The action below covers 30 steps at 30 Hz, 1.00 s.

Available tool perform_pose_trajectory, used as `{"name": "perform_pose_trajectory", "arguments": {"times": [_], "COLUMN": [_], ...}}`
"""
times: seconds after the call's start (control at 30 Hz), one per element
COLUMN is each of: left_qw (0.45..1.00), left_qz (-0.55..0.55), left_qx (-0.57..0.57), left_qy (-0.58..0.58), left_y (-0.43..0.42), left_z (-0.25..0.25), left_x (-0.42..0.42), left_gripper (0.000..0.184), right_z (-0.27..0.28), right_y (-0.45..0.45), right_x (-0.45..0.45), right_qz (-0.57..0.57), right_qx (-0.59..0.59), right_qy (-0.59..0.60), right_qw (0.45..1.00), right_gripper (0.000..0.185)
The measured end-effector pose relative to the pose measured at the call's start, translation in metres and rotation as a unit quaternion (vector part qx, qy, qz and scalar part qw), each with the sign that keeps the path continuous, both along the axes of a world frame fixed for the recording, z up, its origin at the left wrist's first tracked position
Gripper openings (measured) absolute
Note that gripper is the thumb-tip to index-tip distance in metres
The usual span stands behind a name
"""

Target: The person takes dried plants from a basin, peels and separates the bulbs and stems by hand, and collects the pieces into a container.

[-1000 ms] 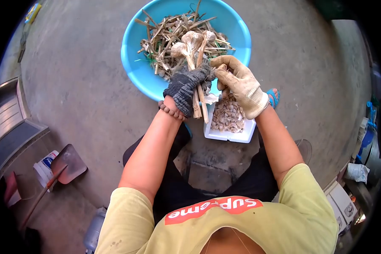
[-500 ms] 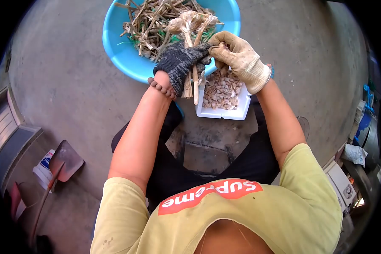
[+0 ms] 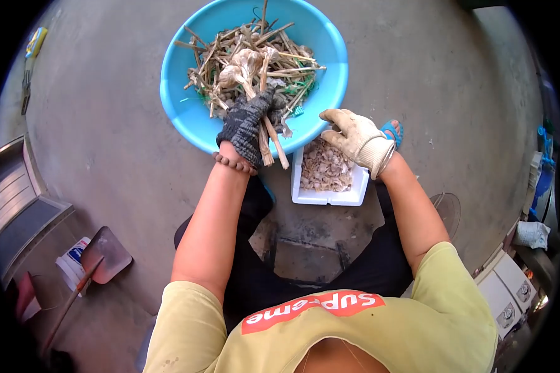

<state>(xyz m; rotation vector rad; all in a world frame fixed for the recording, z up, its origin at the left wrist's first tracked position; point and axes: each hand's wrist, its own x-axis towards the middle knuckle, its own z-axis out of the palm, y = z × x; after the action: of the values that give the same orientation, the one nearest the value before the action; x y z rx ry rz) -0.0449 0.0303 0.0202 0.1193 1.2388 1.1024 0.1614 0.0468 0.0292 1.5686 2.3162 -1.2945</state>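
My left hand, in a dark grey knit glove, is closed around dry garlic stalks. The garlic bulbs on them point away from me, over the light-blue basin. In that basin lies a heap of dry stalks with bits of green netting. My right hand, in a cream glove, hovers above the right edge of a white foam box. Its fingers are stretched out with the thumb apart, and I see nothing in them. Small garlic cloves and skins fill the box.
The basin and box stand on a concrete floor, the box between my legs. A long-handled shovel and a white bucket are at the left. A fan-like round grille and a white appliance are at the right.
My hands have moved apart. The left has shifted left with the garlic stalks, while the right has opened from a pinch near the stalks and drawn away to the right.
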Motion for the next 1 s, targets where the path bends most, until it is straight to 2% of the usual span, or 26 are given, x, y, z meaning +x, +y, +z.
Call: {"name": "perform_pose_trajectory", "arguments": {"times": [0.07, 0.17, 0.23, 0.27, 0.33, 0.37, 0.47, 0.5, 0.53, 0.63, 0.67, 0.73, 0.77, 0.8, 0.87, 0.93, 1.0], "left_qw": [0.999, 0.996, 0.991, 0.99, 0.982, 0.972, 0.944, 0.92, 0.92, 0.966, 0.975, 0.983, 0.983, 0.984, 0.985, 0.989, 0.987], "left_qz": [-0.036, -0.09, -0.126, -0.129, -0.179, -0.218, -0.286, -0.308, -0.307, -0.256, -0.208, -0.118, -0.138, -0.136, -0.164, -0.144, -0.149], "left_qx": [-0.005, 0.024, 0.051, 0.054, 0.045, 0.061, 0.117, 0.185, 0.184, 0.046, 0.044, 0.027, 0.004, 0.002, 0.019, 0.022, 0.057], "left_qy": [0.028, 0.015, 0.017, 0.016, 0.032, 0.059, 0.117, 0.158, 0.158, 0.008, -0.06, -0.141, -0.117, -0.118, -0.044, -0.026, -0.007], "left_y": [-0.004, -0.006, -0.007, -0.006, -0.005, -0.005, -0.008, -0.007, -0.008, -0.008, -0.009, -0.012, -0.013, -0.014, -0.013, -0.015, -0.016], "left_z": [0.001, 0.005, 0.01, 0.013, 0.023, 0.014, 0.001, 0.002, 0.003, 0.018, 0.019, 0.005, 0.001, 0.003, 0.009, 0.009, 0.007], "left_x": [0.0, 0.001, 0.003, 0.005, 0.009, 0.006, 0.004, 0.004, 0.005, 0.008, 0.009, 0.009, 0.005, 0.005, 0.007, 0.012, 0.013], "left_gripper": [0.02, 0.027, 0.033, 0.033, 0.036, 0.038, 0.041, 0.042, 0.042, 0.041, 0.039, 0.036, 0.035, 0.035, 0.034, 0.033, 0.033], "right_z": [0.007, 0.018, 0.016, 0.017, 0.016, 0.017, 0.018, 0.022, 0.021, 0.016, 0.011, 0.008, 0.013, 0.013, 0.013, 0.008, 0.001], "right_y": [0.003, 0.005, 0.007, 0.009, 0.013, 0.017, 0.021, 0.021, 0.02, 0.014, 0.009, 0.0, 0.0, 0.0, 0.002, -0.001, -0.003], "right_x": [-0.005, -0.011, -0.012, -0.014, -0.017, -0.018, -0.025, -0.026, -0.026, -0.03, -0.033, -0.043, -0.043, -0.043, -0.044, -0.046, -0.049], "right_qz": [-0.063, -0.12, -0.26, -0.262, -0.344, -0.347, -0.338, -0.33, -0.33, -0.257, -0.184, -0.096, -0.088, -0.087, -0.082, -0.092, -0.118], "right_qx": [-0.037, -0.076, -0.187, -0.183, -0.183, -0.171, -0.144, -0.147, -0.147, -0.15, -0.06, 0.092, 0.097, 0.094, 0.138, 0.137, 0.204], "right_qy": [0.1, 0.149, 0.285, 0.285, 0.38, 0.402, 0.418, 0.389, 0.388, 0.385, 0.336, 0.291, 0.224, 0.224, 0.198, 0.221, 0.197], "right_qw": [0.992, 0.979, 0.903, 0.904, 0.839, 0.83, 0.831, 0.848, 0.848, 0.873, 0.922, 0.947, 0.966, 0.966, 0.967, 0.961, 0.952], "right_gripper": [0.036, 0.044, 0.054, 0.054, 0.063, 0.067, 0.06, 0.05, 0.05, 0.041, 0.04, 0.042, 0.04, 0.04, 0.037, 0.033, 0.03]}}
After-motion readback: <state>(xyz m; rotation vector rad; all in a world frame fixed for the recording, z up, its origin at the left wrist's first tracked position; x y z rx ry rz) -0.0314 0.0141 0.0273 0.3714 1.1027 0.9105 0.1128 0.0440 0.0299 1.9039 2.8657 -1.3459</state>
